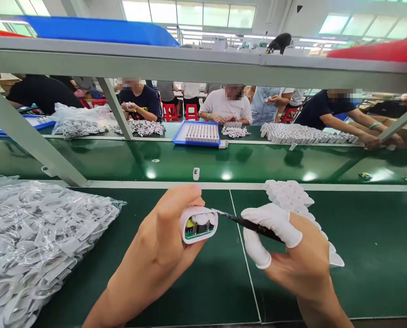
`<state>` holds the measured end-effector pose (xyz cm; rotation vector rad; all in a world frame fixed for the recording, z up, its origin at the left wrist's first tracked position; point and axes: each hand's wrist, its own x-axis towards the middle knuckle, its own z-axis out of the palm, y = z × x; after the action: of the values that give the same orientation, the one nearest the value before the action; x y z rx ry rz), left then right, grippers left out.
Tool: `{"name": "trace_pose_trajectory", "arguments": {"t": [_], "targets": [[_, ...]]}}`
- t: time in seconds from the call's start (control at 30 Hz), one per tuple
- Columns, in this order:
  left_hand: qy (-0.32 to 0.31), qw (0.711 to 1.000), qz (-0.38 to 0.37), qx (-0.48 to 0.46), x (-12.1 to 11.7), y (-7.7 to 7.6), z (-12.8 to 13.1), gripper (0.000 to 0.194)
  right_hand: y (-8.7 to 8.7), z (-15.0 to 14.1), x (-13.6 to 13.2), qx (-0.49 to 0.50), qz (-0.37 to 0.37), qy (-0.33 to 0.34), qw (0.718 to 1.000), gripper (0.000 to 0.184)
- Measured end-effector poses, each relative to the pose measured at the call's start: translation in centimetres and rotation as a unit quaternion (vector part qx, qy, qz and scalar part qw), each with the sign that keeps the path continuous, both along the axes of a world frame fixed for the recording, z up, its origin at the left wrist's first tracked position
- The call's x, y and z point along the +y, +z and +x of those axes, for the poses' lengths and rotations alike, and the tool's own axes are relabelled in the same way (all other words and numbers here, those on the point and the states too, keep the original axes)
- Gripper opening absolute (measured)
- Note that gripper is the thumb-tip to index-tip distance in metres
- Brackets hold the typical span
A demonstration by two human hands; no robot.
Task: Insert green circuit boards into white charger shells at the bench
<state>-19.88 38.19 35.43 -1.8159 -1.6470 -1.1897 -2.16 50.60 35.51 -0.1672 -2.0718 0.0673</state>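
Observation:
My left hand (165, 237) is closed around a white plastic charger housing (187, 217). Its open end faces me and shows a green circuit board (199, 231) with a yellow part and other components inside. In my right hand (288, 246), with white covers on thumb and fingers, I grip black tweezers (254, 226). Their pale tip meets or nearly meets the housing's right rim; contact is hard to tell. Behind my right hand, white oval plastic pieces (285, 193) lie in overlapping rows on the green bench.
A clear bag (46, 237) of white plastic parts fills the left side. Across the green conveyor (258, 159), where one white housing (196, 173) stands, people work beside a blue tray (179, 136) and piled parts. A metal shelf beam (203, 66) crosses above.

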Motion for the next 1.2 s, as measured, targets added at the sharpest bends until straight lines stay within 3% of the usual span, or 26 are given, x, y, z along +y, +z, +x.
{"name": "trace_pose_trajectory", "arguments": {"t": [0.13, 0.47, 0.67, 0.87, 1.03, 1.2], "targets": [[0.024, 1.0, 0.003, 0.009, 0.3, 0.6, 0.4, 0.037, 0.3, 0.5, 0.0, 0.0, 0.017, -0.023, 1.0, 0.018], [0.007, 0.999, -0.001, -0.042, 0.1, 0.5, 1.1, 0.069, 0.4, 0.9, -1.0, -0.015, 0.027, -0.073, 0.997, 0.011], [0.029, 1.0, -0.009, -0.006, 0.3, 0.7, 1.2, 0.049, 0.4, 1.0, -1.0, -0.025, 0.032, -0.099, 0.994, 0.01], [0.02, 1.0, -0.012, 0.0, 0.5, 0.8, 1.4, 0.039, 0.3, 0.7, -0.8, -0.022, 0.016, -0.08, 0.996, 0.012], [0.006, 0.998, -0.034, -0.05, 0.0, 0.5, 1.4, 0.062, 0.2, 0.5, -0.1, -0.03, 0.012, -0.028, 0.999, 0.012], [-0.015, 0.998, -0.025, -0.046, 0.0, 0.2, 1.2, 0.065, 0.3, 0.4, 0.4, -0.001, 0.037, -0.001, 0.999, 0.012]]}}
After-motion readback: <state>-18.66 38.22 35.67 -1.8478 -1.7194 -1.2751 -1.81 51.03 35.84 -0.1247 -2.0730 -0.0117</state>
